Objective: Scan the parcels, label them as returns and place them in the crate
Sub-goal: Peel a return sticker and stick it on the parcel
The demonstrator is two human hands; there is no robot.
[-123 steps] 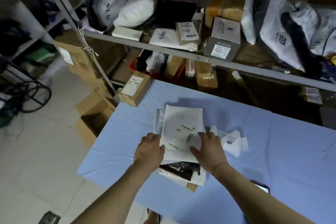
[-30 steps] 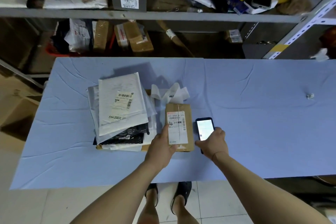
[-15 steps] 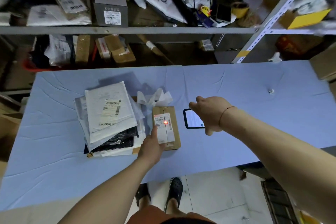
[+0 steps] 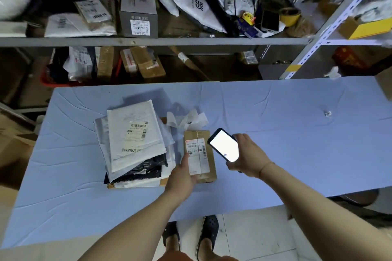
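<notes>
1. Your left hand [image 4: 182, 178] pins the near end of the brown parcel [image 4: 200, 154] flat on the counter [image 4: 297, 144], thumb along its label; that grip may cover a barcode.
2. Your right hand [image 4: 250, 158] curls round the phone [image 4: 223, 144], held tilted just beside the parcel. The angle could misread.
3. The mailer stack [image 4: 135, 144] touches the parcel; a neighbouring label could be scanned instead.
4. No crate is clearly identifiable.
</notes>
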